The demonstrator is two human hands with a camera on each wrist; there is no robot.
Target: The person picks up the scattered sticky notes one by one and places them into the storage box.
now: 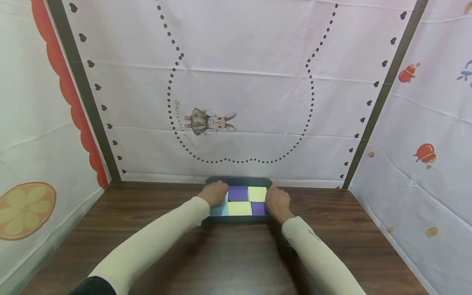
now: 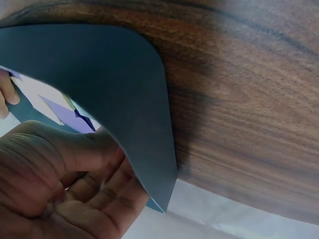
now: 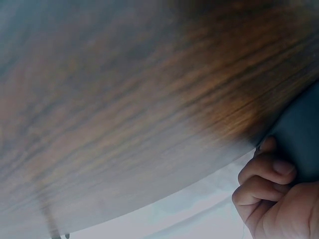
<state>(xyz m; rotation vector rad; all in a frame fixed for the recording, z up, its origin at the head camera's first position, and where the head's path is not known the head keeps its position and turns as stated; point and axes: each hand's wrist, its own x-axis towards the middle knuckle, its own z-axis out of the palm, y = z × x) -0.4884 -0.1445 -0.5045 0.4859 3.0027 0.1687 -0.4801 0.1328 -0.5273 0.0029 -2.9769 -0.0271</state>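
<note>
A dark teal, shallow box (image 1: 239,219) with rounded corners lies at the far edge of the wooden table. Purple, pale yellow and light blue squares (image 1: 239,208) fill its inside in rows. My left hand (image 1: 214,193) grips the box's left end; in the left wrist view its thumb and curled fingers meet at the rim of the box wall (image 2: 119,74), their tips partly hidden behind it. At the right end my right hand (image 1: 277,201) holds the side wall, with fingers (image 3: 264,172) curled against the outside. The right thumb is hidden in the right wrist view.
Behind the box stands a white cloth wall (image 1: 239,94) printed with dots and a rabbit. Patterned cloth also hangs on the left (image 1: 29,143) and right (image 1: 416,123). The brown wooden table (image 1: 228,262) stretches towards me between my sleeved arms.
</note>
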